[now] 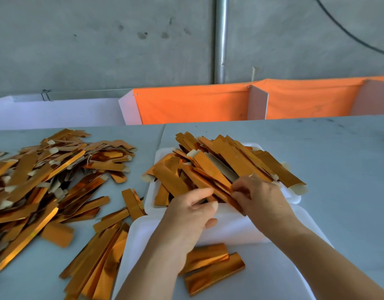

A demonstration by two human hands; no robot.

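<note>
- right hand [260, 198] pinching a gold strip [219, 189] at its near end
- left hand [186, 215] pinches the same strip just beside it, over the white tray [149, 192]

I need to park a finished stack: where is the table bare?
Widest bare table lies right of the far tray, back to the orange cloth. The near tray is free right of the folded pieces. Crowded: the left pile, loose strips at front left, and the far tray's heap, where left hand and right hand pinch strips.
</note>
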